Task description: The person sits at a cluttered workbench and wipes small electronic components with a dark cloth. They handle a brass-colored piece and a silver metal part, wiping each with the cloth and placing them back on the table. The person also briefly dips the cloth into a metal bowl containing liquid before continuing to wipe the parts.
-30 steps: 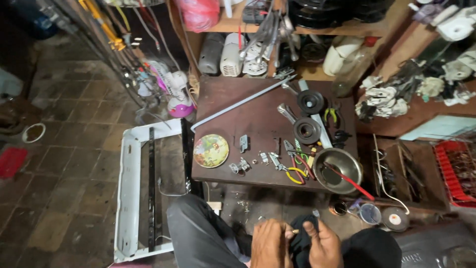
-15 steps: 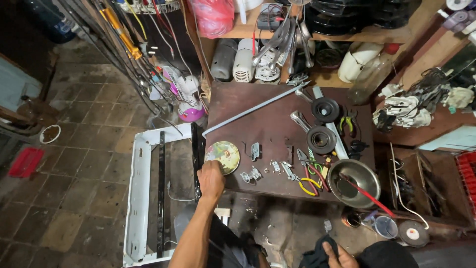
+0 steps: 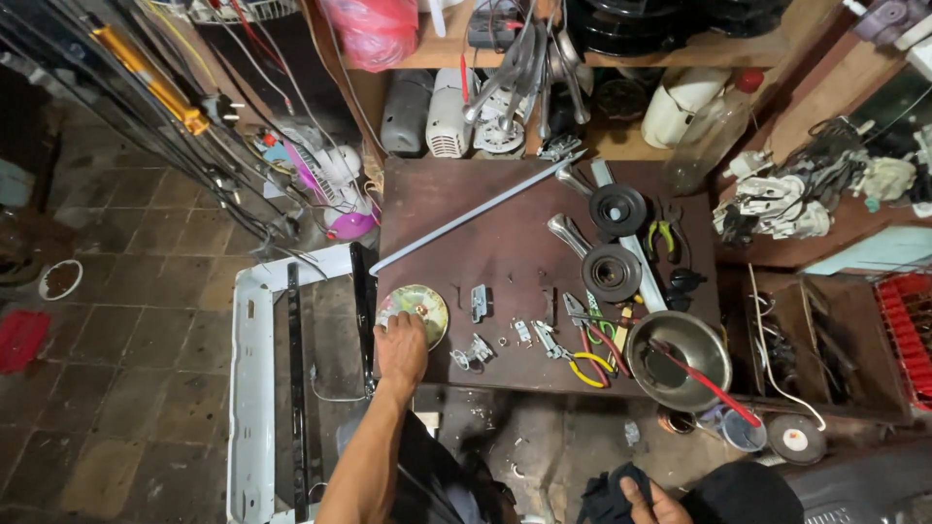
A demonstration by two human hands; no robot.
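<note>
The left hand (image 3: 401, 347) rests curled fingers on the round tin lid (image 3: 416, 312) near the counter (image 3: 505, 233) edge; it may slide off. The right hand (image 3: 652, 503) (partly cropped) seems loosely open.

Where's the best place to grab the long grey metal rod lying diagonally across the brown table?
Probably the lower-left end of the long grey metal rod, coming from above. That end lies on bare brown table near the left hand, while the upper end runs among the black round discs and hanging tools.
</note>
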